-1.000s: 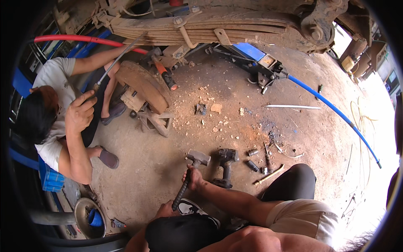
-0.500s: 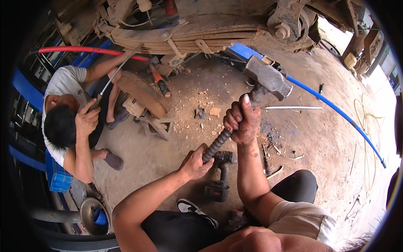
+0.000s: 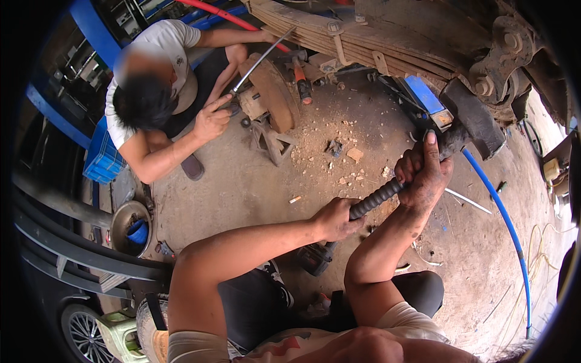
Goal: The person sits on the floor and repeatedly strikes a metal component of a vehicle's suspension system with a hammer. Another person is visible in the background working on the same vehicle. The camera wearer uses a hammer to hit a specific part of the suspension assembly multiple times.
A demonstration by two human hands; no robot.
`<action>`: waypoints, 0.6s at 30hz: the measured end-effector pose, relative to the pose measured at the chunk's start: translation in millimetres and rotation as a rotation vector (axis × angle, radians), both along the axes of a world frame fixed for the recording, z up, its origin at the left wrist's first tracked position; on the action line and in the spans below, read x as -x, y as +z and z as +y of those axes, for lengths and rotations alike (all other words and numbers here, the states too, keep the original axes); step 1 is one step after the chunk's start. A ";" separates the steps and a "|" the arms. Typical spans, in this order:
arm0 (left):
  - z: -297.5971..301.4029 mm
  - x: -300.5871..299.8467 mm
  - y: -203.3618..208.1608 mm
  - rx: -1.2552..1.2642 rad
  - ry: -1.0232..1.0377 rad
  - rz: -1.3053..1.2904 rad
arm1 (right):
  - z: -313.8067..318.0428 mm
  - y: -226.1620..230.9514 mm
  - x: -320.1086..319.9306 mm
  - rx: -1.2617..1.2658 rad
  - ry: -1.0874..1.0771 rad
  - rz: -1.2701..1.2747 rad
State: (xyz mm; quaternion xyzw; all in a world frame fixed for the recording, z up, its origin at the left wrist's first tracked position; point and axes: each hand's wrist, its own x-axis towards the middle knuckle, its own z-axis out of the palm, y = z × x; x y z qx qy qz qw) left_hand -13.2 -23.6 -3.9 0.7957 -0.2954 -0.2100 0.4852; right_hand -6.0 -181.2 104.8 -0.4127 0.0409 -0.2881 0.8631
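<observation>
Under the vehicle's leaf spring (image 3: 363, 42), the person is gripping a sledgehammer (image 3: 469, 124), left hand (image 3: 336, 219) wrapped low on the handle, right hand (image 3: 426, 175) clenched nearer the head for control, raising it over the dirt floor (image 3: 254, 175).

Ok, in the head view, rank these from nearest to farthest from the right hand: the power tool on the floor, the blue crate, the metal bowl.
From the right hand:
1. Power tool, on the floor just below and left of it, under the sledgehammer handle.
2. Metal bowl, far left on the floor.
3. Blue crate, farthest left, behind the co-worker.
</observation>
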 end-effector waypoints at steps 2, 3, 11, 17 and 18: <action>-0.9 3.4 -10.8 0.045 0.012 -0.030 | 0.8 -1.5 0.9 0.005 0.021 0.011; -4.2 5.1 -10.6 0.028 0.016 -0.021 | -2.5 0.0 2.2 0.009 0.022 0.011; -14.7 6.8 -10.9 0.035 0.013 0.069 | -9.7 0.2 3.8 0.010 0.063 0.019; -8.1 8.1 -5.0 0.054 0.025 0.142 | -4.0 3.4 5.9 -0.001 0.031 0.054; -7.7 6.8 -2.3 0.050 0.007 0.145 | -4.2 2.6 4.9 0.009 0.022 0.059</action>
